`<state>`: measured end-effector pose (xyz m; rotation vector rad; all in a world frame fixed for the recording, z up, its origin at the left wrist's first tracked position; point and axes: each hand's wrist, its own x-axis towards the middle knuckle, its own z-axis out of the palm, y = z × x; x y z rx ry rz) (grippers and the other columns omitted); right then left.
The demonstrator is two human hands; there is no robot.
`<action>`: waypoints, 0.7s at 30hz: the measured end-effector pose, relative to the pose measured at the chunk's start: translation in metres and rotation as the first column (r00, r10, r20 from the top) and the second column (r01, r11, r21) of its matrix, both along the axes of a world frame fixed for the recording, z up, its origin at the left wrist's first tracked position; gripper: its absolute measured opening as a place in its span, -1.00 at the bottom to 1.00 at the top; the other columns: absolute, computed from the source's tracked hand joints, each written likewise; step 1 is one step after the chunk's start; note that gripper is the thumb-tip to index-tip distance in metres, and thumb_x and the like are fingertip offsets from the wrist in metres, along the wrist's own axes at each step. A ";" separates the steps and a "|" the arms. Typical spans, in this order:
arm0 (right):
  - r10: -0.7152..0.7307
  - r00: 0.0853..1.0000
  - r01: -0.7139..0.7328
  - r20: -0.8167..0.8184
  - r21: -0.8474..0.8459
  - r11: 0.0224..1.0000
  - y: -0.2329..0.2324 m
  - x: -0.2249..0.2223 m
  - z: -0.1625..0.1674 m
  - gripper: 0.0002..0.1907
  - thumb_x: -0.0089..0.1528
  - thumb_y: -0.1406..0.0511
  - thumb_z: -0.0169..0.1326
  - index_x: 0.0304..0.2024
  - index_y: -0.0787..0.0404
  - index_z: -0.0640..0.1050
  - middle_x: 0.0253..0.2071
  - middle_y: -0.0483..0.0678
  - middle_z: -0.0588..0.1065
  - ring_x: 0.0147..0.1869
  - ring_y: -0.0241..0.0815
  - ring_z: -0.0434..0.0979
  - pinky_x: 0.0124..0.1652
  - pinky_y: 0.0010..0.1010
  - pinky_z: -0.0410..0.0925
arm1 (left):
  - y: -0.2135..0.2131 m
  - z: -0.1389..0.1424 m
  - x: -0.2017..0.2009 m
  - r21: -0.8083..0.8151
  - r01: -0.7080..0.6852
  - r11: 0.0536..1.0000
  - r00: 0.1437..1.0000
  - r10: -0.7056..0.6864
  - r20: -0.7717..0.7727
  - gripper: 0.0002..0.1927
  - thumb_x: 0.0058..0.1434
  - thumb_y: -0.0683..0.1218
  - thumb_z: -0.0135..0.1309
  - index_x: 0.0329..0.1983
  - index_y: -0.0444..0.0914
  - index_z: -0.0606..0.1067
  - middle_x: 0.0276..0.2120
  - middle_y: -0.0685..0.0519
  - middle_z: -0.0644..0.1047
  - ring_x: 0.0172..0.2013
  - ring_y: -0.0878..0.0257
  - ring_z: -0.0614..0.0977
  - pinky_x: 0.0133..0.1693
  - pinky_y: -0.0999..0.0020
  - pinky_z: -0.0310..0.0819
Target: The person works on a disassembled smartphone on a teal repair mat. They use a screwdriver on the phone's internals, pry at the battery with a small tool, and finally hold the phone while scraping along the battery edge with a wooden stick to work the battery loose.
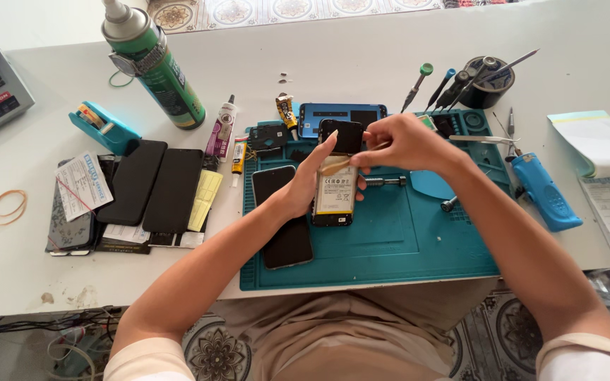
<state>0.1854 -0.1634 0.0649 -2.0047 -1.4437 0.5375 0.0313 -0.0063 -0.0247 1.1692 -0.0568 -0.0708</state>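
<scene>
Head view: left hand (303,185) steadies the opened black smartphone with its exposed white-labelled battery (335,189) over the teal silicone repair mat (404,243) on the white bench (361,63), its grip closed around the phone's left edge, while the right hand (400,143) pinches a thin tan adhesive strip (335,166) at the battery's top; best done by pulling the strip slow and low along the battery, the phone held flat and firm so the strip does not snap. Count: two hands, one opened phone, one black-screened phone (282,215) on the mat beside it, one blue phone back cover (340,113), two black screen panels (153,183) left of the mat, one green spray can (155,63), one blue-handled tool (548,192), one steel tweezers (481,140).
</scene>
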 end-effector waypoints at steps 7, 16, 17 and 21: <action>0.021 0.997 -0.028 0.076 0.099 0.995 -0.005 0.009 0.011 -0.52 0.06 -0.02 0.38 -0.56 0.22 0.54 -0.68 -0.21 0.38 -0.58 -0.44 0.33 -0.56 -0.58 0.15 | -0.002 0.005 -0.001 -0.055 -0.006 0.998 1.000 0.006 0.005 -0.18 0.33 0.51 -0.31 0.24 -0.20 0.41 -0.11 -0.01 0.55 -0.16 0.16 0.67 -0.13 0.15 0.66; -0.061 0.997 0.058 0.047 0.054 0.997 -0.005 0.008 0.012 -0.49 0.10 -0.02 0.37 -0.59 0.25 0.54 -0.70 -0.20 0.33 -0.59 -0.44 0.23 -0.58 -0.54 0.05 | -0.002 0.002 0.001 -0.072 0.000 0.997 0.999 0.003 0.043 -0.18 0.33 0.49 -0.30 0.44 -0.10 0.28 -0.11 -0.02 0.54 -0.15 0.17 0.66 -0.12 0.13 0.66; -0.047 0.998 0.045 0.052 0.041 0.998 -0.003 0.007 0.010 -0.48 0.10 -0.02 0.37 -0.60 0.25 0.53 -0.70 -0.19 0.33 -0.60 -0.43 0.23 -0.58 -0.53 0.05 | -0.002 0.002 0.001 -0.069 0.000 0.998 0.999 0.003 0.046 -0.19 0.32 0.49 -0.30 0.44 -0.08 0.27 -0.12 -0.01 0.54 -0.16 0.17 0.66 -0.13 0.14 0.66; -0.033 0.999 0.031 0.041 0.054 0.998 -0.005 0.013 0.011 -0.50 0.10 -0.02 0.35 -0.58 0.23 0.53 -0.70 -0.23 0.36 -0.59 -0.46 0.27 -0.59 -0.55 0.08 | -0.005 0.012 0.000 -0.063 0.009 0.998 0.998 -0.006 0.055 -0.18 0.36 0.50 -0.31 0.34 -0.20 0.35 -0.08 -0.03 0.56 -0.12 0.15 0.68 -0.11 0.13 0.67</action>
